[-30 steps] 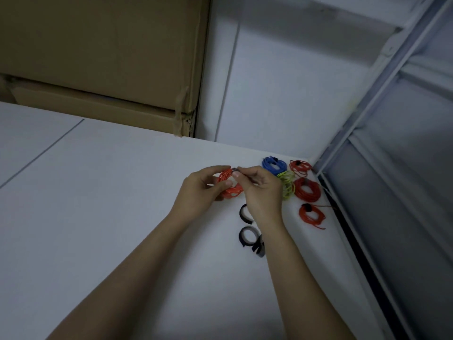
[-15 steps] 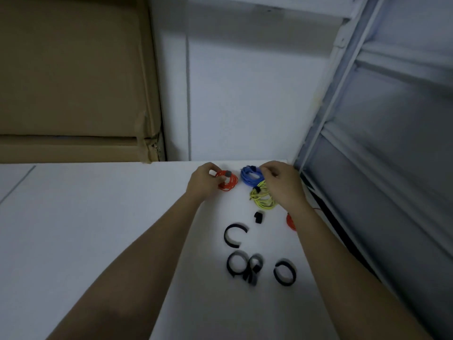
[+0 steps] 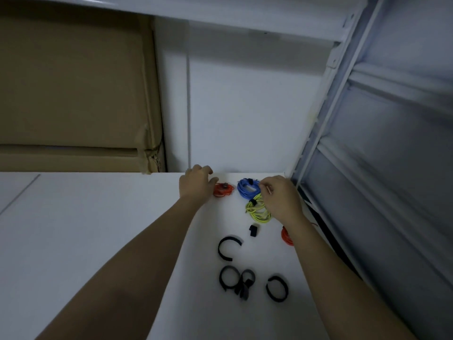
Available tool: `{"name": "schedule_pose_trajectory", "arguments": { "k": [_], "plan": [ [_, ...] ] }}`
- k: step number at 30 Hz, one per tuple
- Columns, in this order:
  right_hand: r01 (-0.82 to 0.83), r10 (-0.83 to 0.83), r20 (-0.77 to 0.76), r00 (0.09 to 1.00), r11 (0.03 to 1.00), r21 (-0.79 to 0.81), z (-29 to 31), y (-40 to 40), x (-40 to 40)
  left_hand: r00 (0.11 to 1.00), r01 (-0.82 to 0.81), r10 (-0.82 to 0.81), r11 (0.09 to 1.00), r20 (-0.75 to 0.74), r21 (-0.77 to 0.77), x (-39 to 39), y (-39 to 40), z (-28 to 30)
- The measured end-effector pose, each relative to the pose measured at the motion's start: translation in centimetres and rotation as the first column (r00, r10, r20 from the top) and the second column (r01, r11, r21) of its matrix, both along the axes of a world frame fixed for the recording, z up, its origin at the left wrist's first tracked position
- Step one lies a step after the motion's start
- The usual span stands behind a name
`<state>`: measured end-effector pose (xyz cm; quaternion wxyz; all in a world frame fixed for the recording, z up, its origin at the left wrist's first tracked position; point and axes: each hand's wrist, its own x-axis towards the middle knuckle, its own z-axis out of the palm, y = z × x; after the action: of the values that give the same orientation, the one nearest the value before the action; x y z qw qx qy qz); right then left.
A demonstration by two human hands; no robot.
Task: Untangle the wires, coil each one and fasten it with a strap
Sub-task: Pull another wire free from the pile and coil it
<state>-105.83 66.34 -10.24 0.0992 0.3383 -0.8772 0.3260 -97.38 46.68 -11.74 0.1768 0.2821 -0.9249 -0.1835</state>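
A strapped orange wire coil (image 3: 224, 190) lies on the white table (image 3: 98, 229) near its far edge. My left hand (image 3: 196, 185) rests beside the coil, thumb at its rim and fingers lifted off. To the right are a strapped blue coil (image 3: 247, 188) and a yellow-green coil (image 3: 258, 212). My right hand (image 3: 279, 200) has its fingers curled and pinches the blue coil's right rim. My right forearm partly covers another orange coil (image 3: 285, 236). Several loose black straps lie nearer me: an open one (image 3: 226, 249), loops (image 3: 230, 278) (image 3: 277, 288) and a short piece (image 3: 253, 229).
A large cardboard box (image 3: 73, 94) stands behind the table at the left. A white wall panel (image 3: 245, 106) rises behind the coils. A grey metal frame (image 3: 316, 148) runs along the table's right edge, with a dark gap beside it.
My left hand has set the orange coil down near the far edge and lifted its fingers off it. My right hand stays at the blue coil. The view has tilted upward slightly.
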Motion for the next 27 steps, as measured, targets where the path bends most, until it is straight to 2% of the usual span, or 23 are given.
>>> {"name": "schedule_pose_trajectory", "arguments": {
  "k": [2, 4, 8, 12, 17, 22, 27],
  "plan": [
    [-0.013, 0.015, -0.078, 0.997, 0.999, 0.031, 0.4, -0.5, 0.8, 0.999, -0.022, 0.014, 0.981, -0.044, -0.191, 1.7, -0.4, 0.7],
    [-0.057, 0.063, -0.137, 0.989, 0.997, 0.049, 1.0, -1.5, 2.1, 0.997, -0.041, 0.018, 0.949, -0.074, -0.312, 3.6, -1.0, 1.5],
    [-0.190, 0.205, -0.182, 0.962, 0.977, 0.097, 2.5, -4.2, 5.7, 0.989, -0.138, 0.107, 0.899, -0.097, -0.415, 9.3, -2.0, 3.9],
    [-0.339, 0.359, -0.176, 0.916, 0.931, 0.135, 3.9, -8.0, 10.5, 0.959, -0.277, 0.277, 0.856, -0.065, -0.436, 17.6, -2.9, 6.3],
    [-0.467, 0.502, -0.168, 0.849, 0.859, 0.209, 3.9, -13.1, 18.5, 0.859, -0.476, 0.511, 0.770, -0.035, -0.424, 30.0, -3.1, 7.8],
    [-0.632, 0.674, -0.181, 0.716, 0.736, 0.242, 3.0, -18.8, 29.9, 0.698, -0.668, 0.716, 0.641, -0.018, -0.377, 44.1, -2.7, 8.0],
    [-0.720, 0.760, -0.164, 0.629, 0.649, 0.245, 3.5, -23.9, 40.0, 0.528, -0.802, 0.849, 0.495, -0.008, -0.335, 56.3, -3.8, 8.4]
  ]
}}
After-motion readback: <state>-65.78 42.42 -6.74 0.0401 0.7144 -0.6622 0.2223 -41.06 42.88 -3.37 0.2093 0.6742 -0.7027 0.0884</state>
